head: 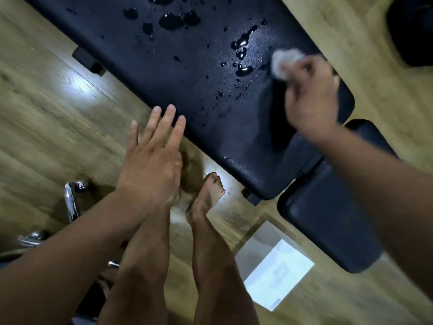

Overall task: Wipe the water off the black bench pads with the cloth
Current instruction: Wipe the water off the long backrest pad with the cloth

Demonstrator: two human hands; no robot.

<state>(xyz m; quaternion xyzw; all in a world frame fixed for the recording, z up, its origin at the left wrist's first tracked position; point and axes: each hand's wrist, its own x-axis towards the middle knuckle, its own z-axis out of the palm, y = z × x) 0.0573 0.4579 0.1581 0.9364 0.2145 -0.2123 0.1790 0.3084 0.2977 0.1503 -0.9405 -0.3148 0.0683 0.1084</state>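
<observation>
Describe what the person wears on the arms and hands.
The left forearm and right forearm are bare to the frame edge, with no sleeves. The left hand has no glove, ring or wristband. The right hand is blurred; no glove shows there.

wood floor (58, 118) | chrome bar (70, 202) left | white rectangle (278, 273) lower right

Long bench pad (187, 73) black, faint blue sheen. Water (174, 21) on it: glossy dark blotches, white glints. Cloth (280, 61) pale grey-white. Small pad (328, 221) same black. Floor (58, 137) tan, streaky wood grain. Sheet (278, 275) white, bluish tint.
</observation>
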